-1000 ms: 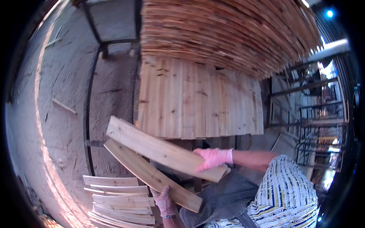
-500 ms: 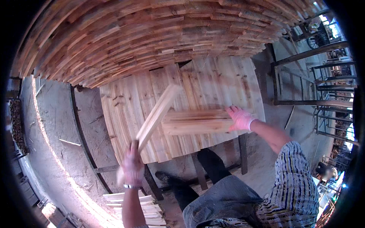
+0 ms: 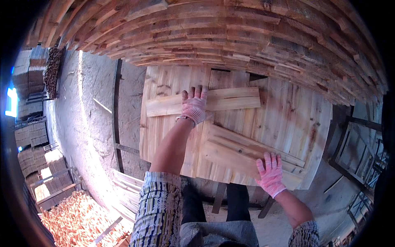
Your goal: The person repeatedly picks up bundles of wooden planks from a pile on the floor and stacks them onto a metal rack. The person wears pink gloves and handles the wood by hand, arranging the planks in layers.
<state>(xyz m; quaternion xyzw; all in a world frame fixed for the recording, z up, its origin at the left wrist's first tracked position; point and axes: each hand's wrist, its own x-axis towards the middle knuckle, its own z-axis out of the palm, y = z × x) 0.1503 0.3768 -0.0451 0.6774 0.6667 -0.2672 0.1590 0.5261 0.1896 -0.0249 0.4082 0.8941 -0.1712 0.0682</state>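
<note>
Left hand (image 3: pixel 194 105), gloved, lay flat and open on upper board (image 3: pixel 203 101), fingers spread, pressing rather than gripping. Upper board rested crosswise on panel (image 3: pixel 288 119), toward panel's far edge, just below stack (image 3: pixel 214 33). Right hand (image 3: pixel 269 173), gloved, also open, fingers spread flat on lower board (image 3: pixel 247 154); no grasp seen. Lower board lay tilted on panel, at panel's near edge, right end near panel's corner. Boards close together on panel, touching or not could not be told. Stack of planks overhung panel's far side. Loose slats (image 3: pixel 129 193) lay on ground left of and below panel. Reddish pile (image 3: pixel 78 218) sat further left of panel.
</note>
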